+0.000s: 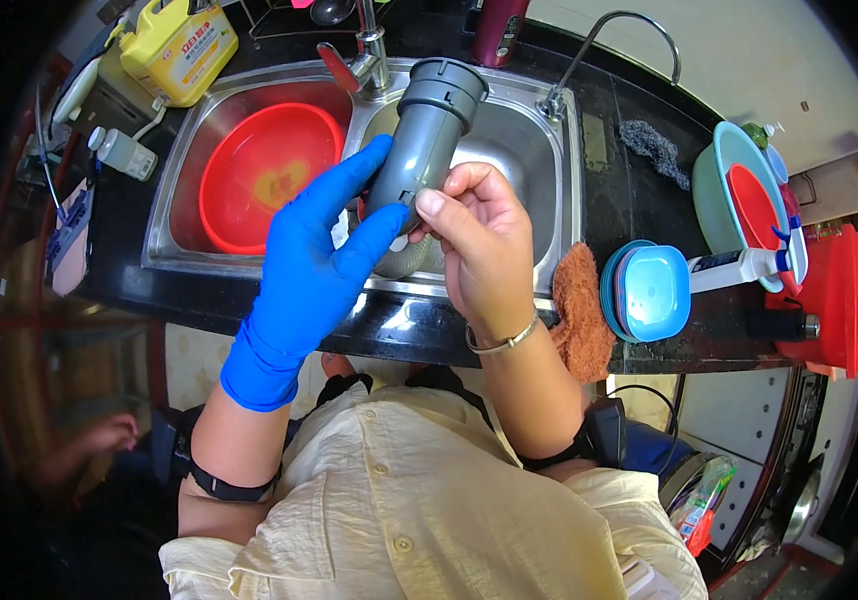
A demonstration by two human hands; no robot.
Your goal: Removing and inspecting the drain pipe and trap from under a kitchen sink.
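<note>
A grey plastic sink drain pipe (417, 150) with a wide ribbed collar at its far end is held up over the double sink (581, 200). My left hand (324, 245), in a blue rubber glove, is closed round its left side and lower end. The bare fingers of my right hand (479, 225) pinch together at the pipe's lower right end. Whether they grip the pipe's edge or some small part there is hidden. A grey ribbed hose (404, 262) shows just below the pipe, between my hands; how it joins the pipe is hidden.
In the left basin sits a red plastic bowl (214, 190). A faucet (369, 60) stands behind the sink, a thin curved spout (554, 105) to its right. Yellow jug (179, 55) at left; brown cloth (579, 310), blue square bowls (654, 293) and white spray bottle (739, 268) at right.
</note>
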